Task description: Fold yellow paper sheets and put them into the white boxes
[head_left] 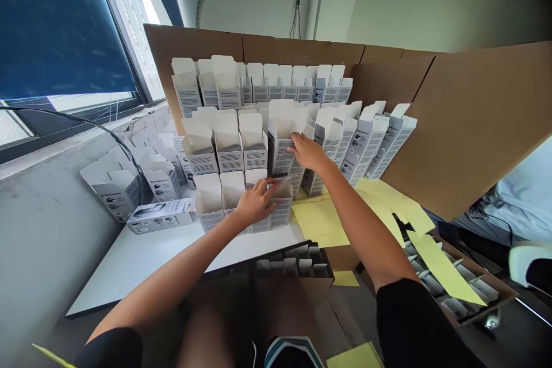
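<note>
Rows of open white cartons (228, 149) with printed grey panels stand upright on a white table (142, 264), their flaps raised. My right hand (308, 152) grips the upper edge of a carton (280, 149) in the middle row. My left hand (256, 202) lies lower and closer to me, its fingers hooked over the rim of a front-row carton (281, 210). A flat closed carton (161, 215) lies on its side at the table's left. Yellow paper sheets (321, 221) lie beside the front row.
Brown cardboard sheets (466, 126) stand behind and right of the cartons. Below the table's front edge, open boxes with dividers (457, 282) hold grey items. More cartons (114, 187) stand on the grey window ledge (52, 224) at left. A person's light sleeve (521, 195) shows at right.
</note>
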`<state>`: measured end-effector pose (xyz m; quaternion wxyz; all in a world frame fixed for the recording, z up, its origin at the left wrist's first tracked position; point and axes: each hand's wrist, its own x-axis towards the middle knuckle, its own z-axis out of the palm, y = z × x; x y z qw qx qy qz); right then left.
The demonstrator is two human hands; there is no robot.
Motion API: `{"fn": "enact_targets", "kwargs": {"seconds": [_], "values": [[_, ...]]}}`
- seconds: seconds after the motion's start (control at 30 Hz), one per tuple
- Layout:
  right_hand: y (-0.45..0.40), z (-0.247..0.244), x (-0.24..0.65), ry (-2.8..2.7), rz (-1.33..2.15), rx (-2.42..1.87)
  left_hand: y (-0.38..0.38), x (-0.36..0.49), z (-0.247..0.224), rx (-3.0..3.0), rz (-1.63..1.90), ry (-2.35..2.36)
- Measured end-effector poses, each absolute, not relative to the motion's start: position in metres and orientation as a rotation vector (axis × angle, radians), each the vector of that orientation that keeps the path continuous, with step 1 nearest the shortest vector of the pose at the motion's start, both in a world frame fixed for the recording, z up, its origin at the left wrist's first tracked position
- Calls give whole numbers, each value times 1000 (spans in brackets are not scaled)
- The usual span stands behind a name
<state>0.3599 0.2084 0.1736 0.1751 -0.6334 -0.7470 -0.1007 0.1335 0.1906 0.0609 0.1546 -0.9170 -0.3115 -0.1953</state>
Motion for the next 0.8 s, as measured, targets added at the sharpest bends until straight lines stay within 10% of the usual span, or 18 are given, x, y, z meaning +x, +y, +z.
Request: {"fn": "enact_targets", "kwargs": {"seconds": [0.8], "values": [[225,153,367,-2099,-178,-1675,192,137,61,-2590,-562,-882]]}}
